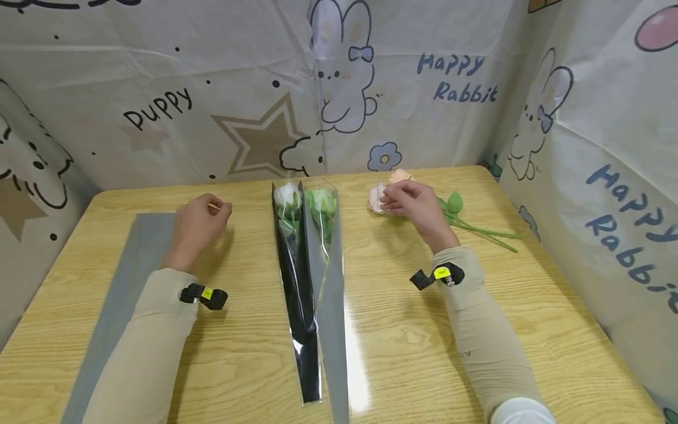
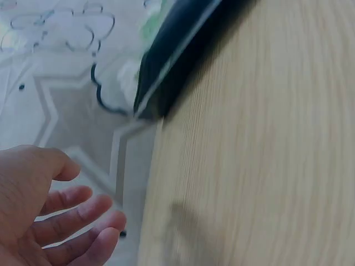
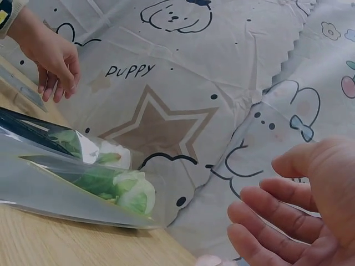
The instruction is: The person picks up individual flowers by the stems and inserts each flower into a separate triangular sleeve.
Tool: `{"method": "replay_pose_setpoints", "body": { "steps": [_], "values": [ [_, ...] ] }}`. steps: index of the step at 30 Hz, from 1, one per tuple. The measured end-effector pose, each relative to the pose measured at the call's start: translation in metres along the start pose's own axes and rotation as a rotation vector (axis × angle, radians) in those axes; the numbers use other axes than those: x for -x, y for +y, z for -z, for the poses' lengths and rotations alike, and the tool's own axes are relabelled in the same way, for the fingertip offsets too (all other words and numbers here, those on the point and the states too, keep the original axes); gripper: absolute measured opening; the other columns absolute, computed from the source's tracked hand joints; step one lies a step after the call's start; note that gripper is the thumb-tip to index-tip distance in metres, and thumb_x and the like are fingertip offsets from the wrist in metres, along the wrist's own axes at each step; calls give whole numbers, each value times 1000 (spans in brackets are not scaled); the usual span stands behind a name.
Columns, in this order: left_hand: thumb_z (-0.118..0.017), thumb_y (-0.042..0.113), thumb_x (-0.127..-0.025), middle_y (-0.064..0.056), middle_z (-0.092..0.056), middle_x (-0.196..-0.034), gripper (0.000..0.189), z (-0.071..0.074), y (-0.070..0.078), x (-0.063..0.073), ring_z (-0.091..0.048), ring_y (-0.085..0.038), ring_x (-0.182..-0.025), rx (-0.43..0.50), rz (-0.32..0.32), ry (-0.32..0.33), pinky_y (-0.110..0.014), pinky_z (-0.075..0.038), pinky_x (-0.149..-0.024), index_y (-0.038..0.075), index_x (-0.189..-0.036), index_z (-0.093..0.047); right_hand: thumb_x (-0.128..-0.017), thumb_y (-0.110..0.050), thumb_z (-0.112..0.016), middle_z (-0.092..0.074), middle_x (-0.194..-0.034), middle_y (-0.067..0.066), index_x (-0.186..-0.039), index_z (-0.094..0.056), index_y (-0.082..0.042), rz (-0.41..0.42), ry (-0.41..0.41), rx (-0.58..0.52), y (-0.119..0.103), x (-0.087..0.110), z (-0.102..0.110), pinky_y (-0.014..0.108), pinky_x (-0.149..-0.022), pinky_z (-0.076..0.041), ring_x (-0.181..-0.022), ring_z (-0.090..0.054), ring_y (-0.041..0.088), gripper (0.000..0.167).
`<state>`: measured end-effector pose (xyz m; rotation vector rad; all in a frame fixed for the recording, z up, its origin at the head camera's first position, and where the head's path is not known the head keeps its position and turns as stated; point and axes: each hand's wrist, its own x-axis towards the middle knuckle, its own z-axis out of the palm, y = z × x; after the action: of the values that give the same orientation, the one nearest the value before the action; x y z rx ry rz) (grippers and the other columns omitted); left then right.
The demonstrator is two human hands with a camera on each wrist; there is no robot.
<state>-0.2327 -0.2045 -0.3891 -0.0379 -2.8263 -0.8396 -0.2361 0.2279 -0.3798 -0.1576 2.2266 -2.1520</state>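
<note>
My left hand [image 1: 200,227] hovers over the left part of the table, beside a grey wrapping sheet [image 1: 113,282], its fingers loosely bent around nothing. My right hand [image 1: 415,209] is held over two artificial roses, one pale pink [image 1: 377,198] and one peach [image 1: 401,175]; it partly hides them in the head view. In the right wrist view its relaxed fingers [image 3: 277,216] have nothing between them. Between the hands lie two wrapped roses: a white rose [image 1: 288,197] in a black sleeve [image 1: 302,306] and a greenish-white rose [image 1: 322,203] in a grey sleeve [image 1: 333,330].
Green stems [image 1: 484,231] with a leaf [image 1: 454,202] reach right from the loose roses. A printed cloth [image 1: 243,70] hangs behind the wooden table [image 1: 238,353] and along both sides. The grey sleeve runs to the near edge of the head view.
</note>
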Motion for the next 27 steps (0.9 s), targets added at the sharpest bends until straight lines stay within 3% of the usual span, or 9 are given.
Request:
{"method": "replay_pose_setpoints", "body": {
  "steps": [5, 10, 16, 21, 27],
  "values": [
    [-48, 33, -105, -31, -69, -119, 44, 16, -33, -3, -65, -47, -104, -36, 40, 14, -60, -51, -88, -5, -116, -67, -104, -16, -63, -75, -88, -4, -114, -64, 10, 21, -15, 37, -5, 3, -7, 24, -79, -64, -82, -73, 10, 29],
    [-48, 33, -105, -38, -57, -131, 51, 32, -68, -1, -54, -56, -115, -122, 99, -17, -66, -45, -96, -11, -130, -56, -104, -16, -61, -73, -90, -4, -118, -64, 10, 34, -28, 74, -9, 7, -11, 25, -79, -64, -82, -73, 10, 29],
    [-51, 50, -103, -48, -40, -140, 81, 44, -97, 5, -39, -64, -127, -192, 193, -120, -72, -35, -107, -17, -147, -38, -104, -17, -62, -74, -90, -4, -119, -64, 10, 48, -36, 78, -8, 7, -11, 24, -79, -63, -82, -73, 10, 31],
    [-51, 64, -101, -50, -32, -148, 101, 41, -109, 8, -36, -66, -132, -233, 197, -213, -75, -37, -109, -19, -153, -27, -105, -15, -61, -74, -88, -5, -118, -63, 11, 45, -36, 89, -8, 7, -12, 23, -78, -63, -82, -73, 10, 30],
    [-51, 61, -101, -46, -42, -143, 91, 38, -110, 7, -50, -63, -122, -279, 183, -241, -71, -47, -94, -17, -147, -40, -104, -15, -61, -73, -88, -5, -117, -64, 11, 33, -34, 104, -6, 7, -13, 24, -78, -63, -81, -74, 11, 29]
  ]
}}
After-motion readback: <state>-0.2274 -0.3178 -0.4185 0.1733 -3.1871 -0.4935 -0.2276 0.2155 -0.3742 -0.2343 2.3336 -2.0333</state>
